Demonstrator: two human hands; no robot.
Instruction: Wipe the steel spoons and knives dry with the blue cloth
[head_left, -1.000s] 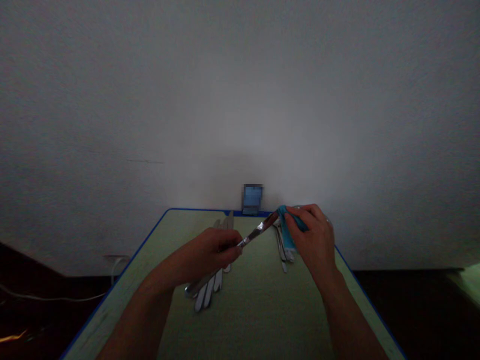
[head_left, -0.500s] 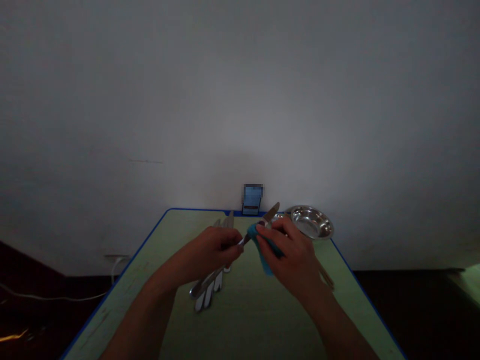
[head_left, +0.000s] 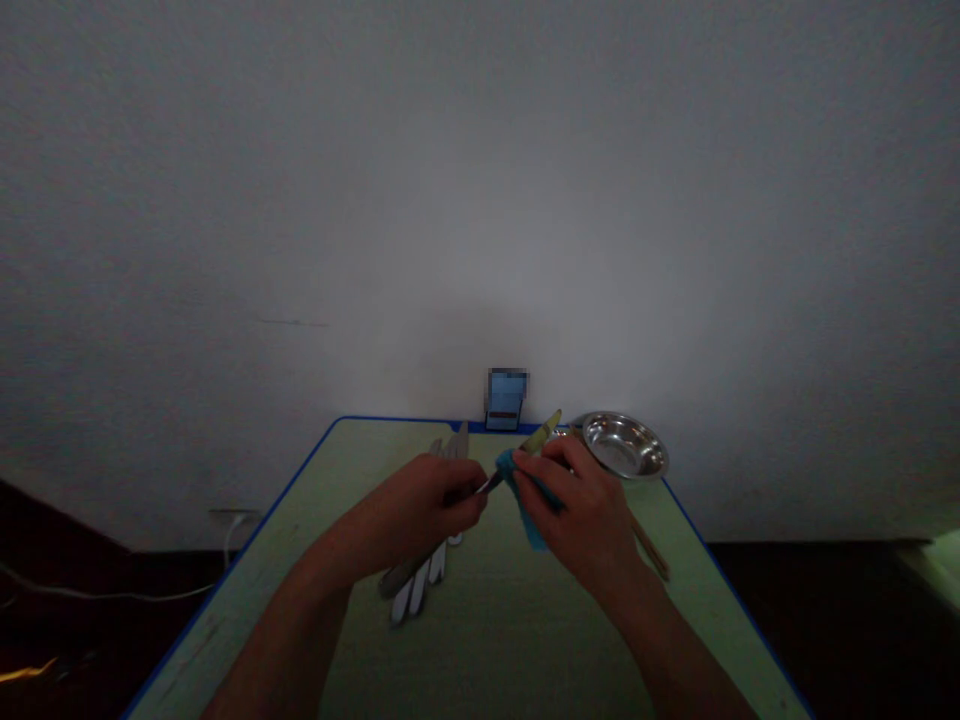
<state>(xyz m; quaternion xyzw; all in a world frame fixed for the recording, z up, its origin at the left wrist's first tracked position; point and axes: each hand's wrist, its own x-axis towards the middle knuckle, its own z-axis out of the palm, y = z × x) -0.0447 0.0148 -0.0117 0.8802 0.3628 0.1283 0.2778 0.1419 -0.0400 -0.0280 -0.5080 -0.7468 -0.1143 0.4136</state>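
A table knife is held up slantwise over the table, its blade pointing up and to the right. My left hand is closed on its handle end. In my right hand a blue cloth is pinched around the middle of the knife, with one end hanging down. Several more table knives lie together below and behind my left hand, partly covered by it.
On the pale green table with a blue edge, a steel bowl stands at the back right. Wooden chopsticks lie partly behind my right hand. A phone leans upright against the wall.
The knife has turned slightly, and its blade now catches a yellowish-green tint. Both hands stay almost in the same place, with the cloth still around the knife.
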